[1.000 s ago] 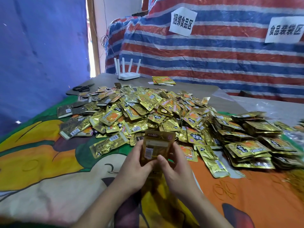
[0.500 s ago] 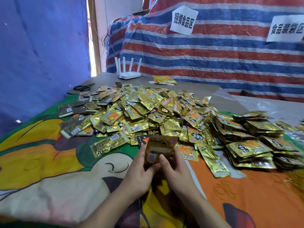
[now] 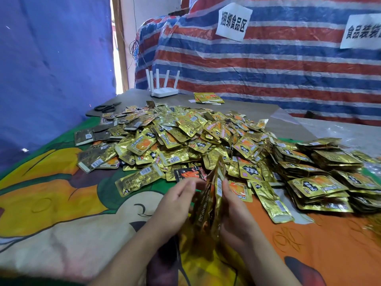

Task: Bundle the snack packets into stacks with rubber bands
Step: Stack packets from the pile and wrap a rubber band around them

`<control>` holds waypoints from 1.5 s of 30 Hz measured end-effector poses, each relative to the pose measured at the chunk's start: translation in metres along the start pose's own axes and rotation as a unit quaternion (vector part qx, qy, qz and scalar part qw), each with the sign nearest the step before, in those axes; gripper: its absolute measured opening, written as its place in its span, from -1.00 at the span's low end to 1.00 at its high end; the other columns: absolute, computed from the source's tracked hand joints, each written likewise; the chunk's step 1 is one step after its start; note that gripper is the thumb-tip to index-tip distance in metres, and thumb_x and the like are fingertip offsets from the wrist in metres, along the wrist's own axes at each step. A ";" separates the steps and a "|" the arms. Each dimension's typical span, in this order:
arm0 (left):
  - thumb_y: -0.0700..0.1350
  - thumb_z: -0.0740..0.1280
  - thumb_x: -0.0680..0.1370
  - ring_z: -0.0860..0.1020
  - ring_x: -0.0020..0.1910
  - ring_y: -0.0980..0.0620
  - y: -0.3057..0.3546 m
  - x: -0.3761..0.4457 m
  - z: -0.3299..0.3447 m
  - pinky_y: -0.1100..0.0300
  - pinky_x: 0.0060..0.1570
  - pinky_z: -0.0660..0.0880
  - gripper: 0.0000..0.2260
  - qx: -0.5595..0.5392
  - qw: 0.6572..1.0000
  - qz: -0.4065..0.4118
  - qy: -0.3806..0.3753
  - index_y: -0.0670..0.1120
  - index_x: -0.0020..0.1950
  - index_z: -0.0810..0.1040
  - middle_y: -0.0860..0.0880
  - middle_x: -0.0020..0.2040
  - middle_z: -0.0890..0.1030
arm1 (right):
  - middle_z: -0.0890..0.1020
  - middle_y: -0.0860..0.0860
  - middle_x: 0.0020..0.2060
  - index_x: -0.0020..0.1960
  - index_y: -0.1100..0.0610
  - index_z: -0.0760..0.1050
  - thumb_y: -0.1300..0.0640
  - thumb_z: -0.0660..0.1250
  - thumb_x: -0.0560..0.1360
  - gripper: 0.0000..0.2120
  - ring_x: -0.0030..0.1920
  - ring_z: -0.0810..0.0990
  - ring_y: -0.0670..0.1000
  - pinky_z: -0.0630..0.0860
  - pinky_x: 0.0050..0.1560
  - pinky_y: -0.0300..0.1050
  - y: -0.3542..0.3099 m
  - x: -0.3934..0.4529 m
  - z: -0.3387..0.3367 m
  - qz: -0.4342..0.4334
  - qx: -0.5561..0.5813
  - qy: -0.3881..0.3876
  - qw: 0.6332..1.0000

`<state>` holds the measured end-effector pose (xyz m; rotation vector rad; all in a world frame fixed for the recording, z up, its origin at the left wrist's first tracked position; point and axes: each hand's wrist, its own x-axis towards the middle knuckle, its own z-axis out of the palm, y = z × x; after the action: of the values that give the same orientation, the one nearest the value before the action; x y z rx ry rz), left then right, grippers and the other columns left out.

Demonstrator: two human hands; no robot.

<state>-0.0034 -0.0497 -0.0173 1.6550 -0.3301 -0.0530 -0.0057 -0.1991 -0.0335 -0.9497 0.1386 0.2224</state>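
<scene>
The small stack of snack packets (image 3: 210, 203) stands on edge between the two hands, just above the cartoon-print cloth (image 3: 61, 203) that covers the table. The right hand (image 3: 235, 215) has its fingers laid along the stack's right face, thumb side blurred, and seems to grip it. The left hand (image 3: 175, 205) sits at the stack's left face with fingers nearly straight; whether it presses the foil or only hovers beside it I cannot tell.

The packets look light, thin and glossy, so I judge they slide over each other easily and fan out if squeezed at one end only. The soundest hold is probably across the flat faces near the middle, edges squared first.

Beyond the hands lies the loose pile of packets (image 3: 185, 137); to the right of the right hand sit the banded stacks (image 3: 321, 174). Thin rubber bands (image 3: 286, 240) lie on the cloth near the right wrist.
</scene>
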 end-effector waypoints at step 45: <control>0.04 0.39 0.47 0.55 0.17 0.26 -0.030 -0.018 0.025 0.09 0.19 0.55 -0.54 0.042 0.998 0.006 0.048 0.60 0.13 0.36 0.34 0.14 0.58 | 0.73 0.05 -0.01 0.17 0.07 0.55 -0.15 0.37 0.40 -0.56 0.03 0.71 0.08 0.64 0.04 0.09 0.008 -0.005 -0.005 -0.189 -0.148 0.133 0.962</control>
<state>-0.0209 -0.0670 -0.0526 1.7326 -0.2729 0.0493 -0.0127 -0.1992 -0.0417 -1.2817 0.1706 -0.2456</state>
